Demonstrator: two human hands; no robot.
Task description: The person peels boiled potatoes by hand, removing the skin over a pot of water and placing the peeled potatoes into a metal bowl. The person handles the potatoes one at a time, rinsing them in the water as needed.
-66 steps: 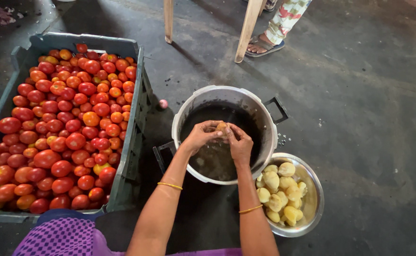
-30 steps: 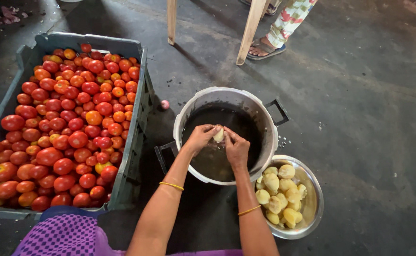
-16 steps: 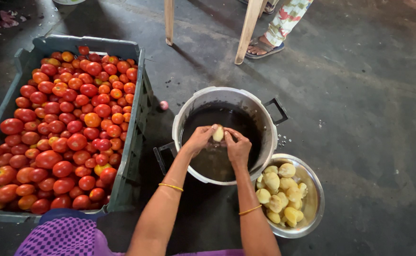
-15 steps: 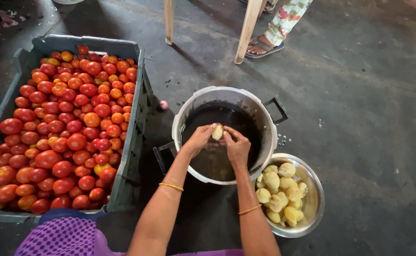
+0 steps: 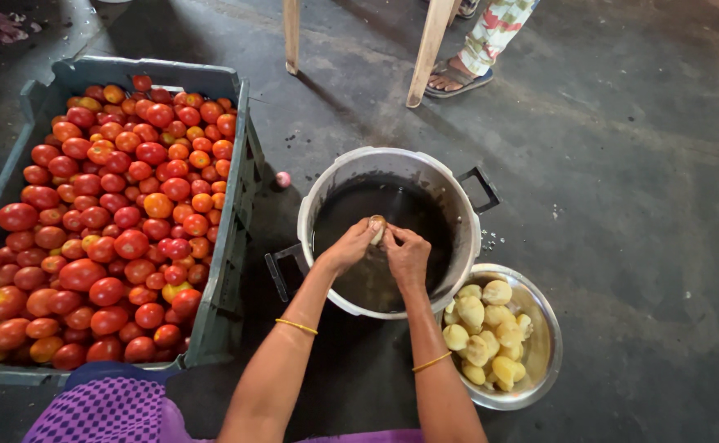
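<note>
Both my hands meet over a large metal pot (image 5: 448, 190) with black handles and a dark inside. My left hand (image 5: 349, 245) and my right hand (image 5: 407, 253) hold one small pale potato (image 5: 376, 226) between their fingertips, above the pot's middle. Each wrist wears a thin gold bangle. To the right of the pot stands a steel bowl (image 5: 541, 358) with several peeled yellowish potatoes (image 5: 485, 332).
A grey-green plastic crate (image 5: 230, 246) heaped with red and orange tomatoes (image 5: 105, 221) stands at left. One small pinkish item (image 5: 282, 179) lies on the dark floor between crate and pot. Two wooden legs (image 5: 426, 51) and another person's sandalled foot (image 5: 456, 78) are at the top.
The hands have stayed over the pot, turning the potato between the fingers; it has shifted slightly from between the palms to the fingertips. Nothing else has moved.
</note>
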